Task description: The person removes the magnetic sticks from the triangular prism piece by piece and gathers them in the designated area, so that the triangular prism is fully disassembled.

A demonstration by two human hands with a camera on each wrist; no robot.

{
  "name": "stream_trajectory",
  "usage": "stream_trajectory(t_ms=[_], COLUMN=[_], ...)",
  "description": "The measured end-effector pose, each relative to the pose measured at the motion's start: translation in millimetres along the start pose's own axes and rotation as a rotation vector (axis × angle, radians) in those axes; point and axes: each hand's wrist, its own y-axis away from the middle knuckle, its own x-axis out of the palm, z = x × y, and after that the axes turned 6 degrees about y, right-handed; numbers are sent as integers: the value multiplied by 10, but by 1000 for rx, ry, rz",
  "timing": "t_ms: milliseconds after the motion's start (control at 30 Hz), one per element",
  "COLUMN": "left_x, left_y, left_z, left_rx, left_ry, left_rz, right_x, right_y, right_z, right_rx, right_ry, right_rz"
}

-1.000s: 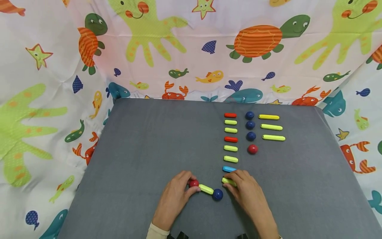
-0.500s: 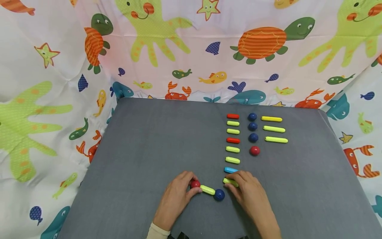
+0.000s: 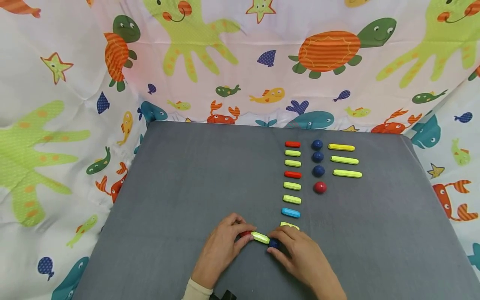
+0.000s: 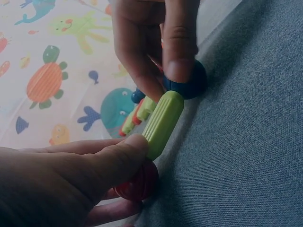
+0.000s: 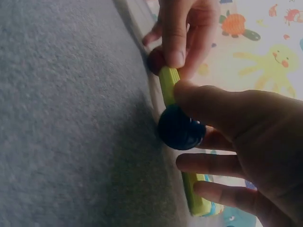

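A short yellow-green ribbed rod [image 3: 260, 237] joins a red ball [image 4: 138, 182] at one end to a dark blue ball [image 5: 179, 127] at the other. My left hand [image 3: 221, 248] grips the rod's red-ball end, with the thumb lying along the rod. On the opposite side, the thumb and fingers of my right hand [image 3: 301, 256] hold the blue ball. Just beyond my right fingers, another yellow-green rod [image 3: 288, 225] lies on the table, partly covered by that hand. A light blue rod [image 3: 290, 213] sits behind it.
Short red and yellow-green rods [image 3: 292, 186] form a column up the grey table [image 3: 195, 175]. Beside them stand several blue balls [image 3: 318, 171], a red ball [image 3: 320, 187] and longer yellow-green rods [image 3: 346, 173]. A printed curtain [image 3: 240, 50] borders the table's back and sides.
My right hand has let go of the yellow-green rod at the column's near end and moved left to hold the blue ball. My left index finger now reaches further over the joined piece.
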Motion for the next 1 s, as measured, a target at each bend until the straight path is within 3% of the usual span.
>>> stream_trajectory(t_ms=[667, 1000], left_x=[39, 34], left_y=[6, -13], left_z=[6, 4], left_rx=[-1, -23], left_ry=[-28, -12], left_rz=[29, 41], right_x=[32, -126], right_y=[42, 55], right_z=[79, -101], right_rx=[22, 65], right_ry=[-25, 14], right_rz=[46, -44])
